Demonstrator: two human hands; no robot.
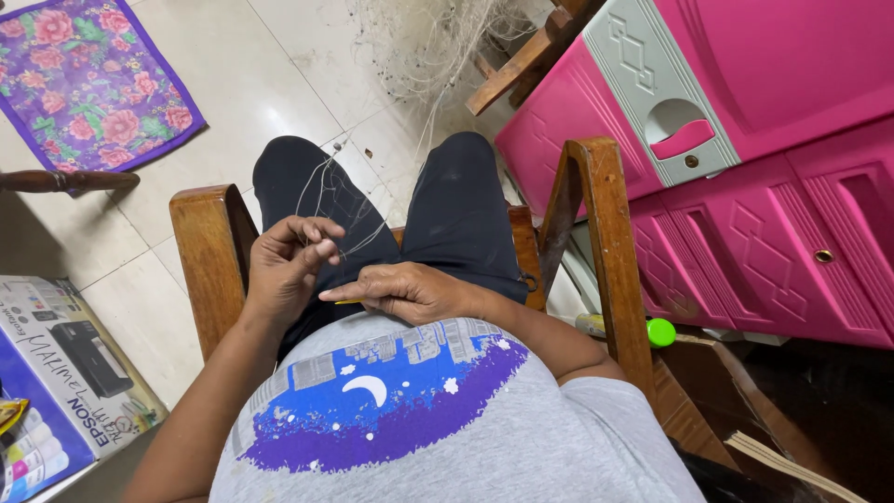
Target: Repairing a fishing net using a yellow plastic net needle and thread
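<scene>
Net threads (328, 200): centre frame, running up from both hands to the net heap (424, 42).
Left hand (284, 265): fingers pinched on threads.
Right hand (405, 291): closed on yellow needle (346, 301).

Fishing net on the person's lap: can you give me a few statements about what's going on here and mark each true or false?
1. The left hand pinches thin net strands. True.
2. The right hand rests flat on the floor. False: it is on the lap, holding a slim yellowish tool.
3. The person sits in a wooden chair. True.
4. The cabinet at the right is blue. False: it is pink.
5. A floral mat lies on the tiled floor. True.
</scene>
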